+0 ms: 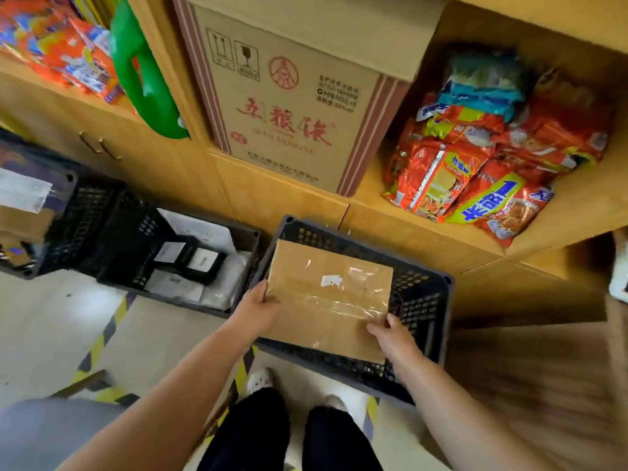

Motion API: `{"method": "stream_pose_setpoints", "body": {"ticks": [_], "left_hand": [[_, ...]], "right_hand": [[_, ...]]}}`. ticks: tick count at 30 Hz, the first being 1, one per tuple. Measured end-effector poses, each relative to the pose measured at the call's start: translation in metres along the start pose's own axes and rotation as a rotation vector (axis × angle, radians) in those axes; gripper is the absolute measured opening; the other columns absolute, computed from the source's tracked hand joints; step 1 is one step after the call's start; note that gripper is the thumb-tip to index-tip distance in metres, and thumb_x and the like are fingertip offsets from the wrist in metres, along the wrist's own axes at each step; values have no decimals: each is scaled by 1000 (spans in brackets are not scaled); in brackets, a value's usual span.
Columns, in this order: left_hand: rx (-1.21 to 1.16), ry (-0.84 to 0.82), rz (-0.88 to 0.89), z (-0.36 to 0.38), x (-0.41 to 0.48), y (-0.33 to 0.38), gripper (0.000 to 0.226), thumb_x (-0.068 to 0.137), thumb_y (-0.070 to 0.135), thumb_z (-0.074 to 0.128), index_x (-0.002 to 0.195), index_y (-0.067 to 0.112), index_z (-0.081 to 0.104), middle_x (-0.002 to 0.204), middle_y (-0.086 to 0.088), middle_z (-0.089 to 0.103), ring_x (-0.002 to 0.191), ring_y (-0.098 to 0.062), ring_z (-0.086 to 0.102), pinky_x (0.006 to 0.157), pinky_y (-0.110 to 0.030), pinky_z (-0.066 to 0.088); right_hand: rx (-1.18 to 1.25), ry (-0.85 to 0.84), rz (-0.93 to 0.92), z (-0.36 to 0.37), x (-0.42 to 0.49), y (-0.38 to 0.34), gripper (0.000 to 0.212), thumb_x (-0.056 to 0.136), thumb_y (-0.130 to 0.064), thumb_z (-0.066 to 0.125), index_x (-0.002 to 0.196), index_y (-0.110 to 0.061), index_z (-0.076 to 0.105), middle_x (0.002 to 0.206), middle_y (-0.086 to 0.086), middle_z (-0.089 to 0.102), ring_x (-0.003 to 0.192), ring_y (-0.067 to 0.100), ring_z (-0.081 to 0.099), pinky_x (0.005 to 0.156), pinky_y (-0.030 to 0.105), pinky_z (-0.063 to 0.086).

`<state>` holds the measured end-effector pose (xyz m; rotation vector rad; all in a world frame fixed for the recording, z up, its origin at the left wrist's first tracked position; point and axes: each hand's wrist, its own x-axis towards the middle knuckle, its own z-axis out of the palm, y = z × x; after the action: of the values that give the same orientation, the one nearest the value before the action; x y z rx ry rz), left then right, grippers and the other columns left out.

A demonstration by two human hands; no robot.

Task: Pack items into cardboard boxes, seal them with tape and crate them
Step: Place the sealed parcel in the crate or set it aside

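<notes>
While both hands gripped it, the flat brown cardboard box (326, 294), sealed with clear tape, lay within the rim of the black perforated plastic crate (421, 294) on the floor; whether it touched the bottom could not be told. The left hand (260, 300) clasped its left edge and the right hand (390, 334) its near right corner. Just beside it, a second black crate (142, 232) held small black-and-white boxes (204, 263). Orange snack packets (475, 164) filled the wooden shelf (370, 195) behind.
</notes>
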<state>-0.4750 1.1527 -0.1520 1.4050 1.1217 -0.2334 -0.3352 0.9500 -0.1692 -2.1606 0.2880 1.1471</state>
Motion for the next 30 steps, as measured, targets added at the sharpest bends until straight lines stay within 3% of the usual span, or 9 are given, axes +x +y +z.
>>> {"method": "stream_pose_setpoints", "body": {"ticks": [6,11,15,20,26,30], "left_hand": [[126,-40,-97,18,75,-8,43,83,31,51,125,27,45,117,-4,57,102,-25,57,95,-45,47],[277,33,-135,41,136,-28,52,89,26,52,137,19,33,135,-9,25,110,-30,42,97,-39,39],[455,75,-101,56,183,-50,57,89,27,52,141,16,32,137,-16,33,124,-34,36,104,-41,34],[550,145,-193,73,231,-64,52,91,30,46,139,16,33,137,-13,33,126,-33,35,103,-42,31],[536,173,-173,83,253,-79,72,92,30,46,151,19,8,153,-8,17,140,-28,19,114,-39,21],[494,197,-135,85,256,-85,70,92,25,47,151,17,10,155,-7,15,141,-27,19,114,-37,22]], "right_hand": [[125,-28,128,22,54,1,63,95,-23,57,149,-13,25,144,8,42,125,27,46,92,31,38],[172,-37,156,44,115,19,52,93,-23,59,141,-13,40,130,8,55,111,25,55,94,36,47],[208,-42,169,60,159,27,41,93,-21,59,132,-15,46,118,5,58,103,24,56,91,37,48],[272,-43,188,76,203,35,62,93,-21,60,147,-17,30,137,7,49,110,22,52,91,34,42],[266,-59,153,90,227,32,61,96,-15,55,149,-18,25,143,6,44,118,24,47,89,30,37],[231,-54,148,90,229,29,75,94,-17,58,153,-21,11,154,5,27,136,27,35,105,36,32]]}}
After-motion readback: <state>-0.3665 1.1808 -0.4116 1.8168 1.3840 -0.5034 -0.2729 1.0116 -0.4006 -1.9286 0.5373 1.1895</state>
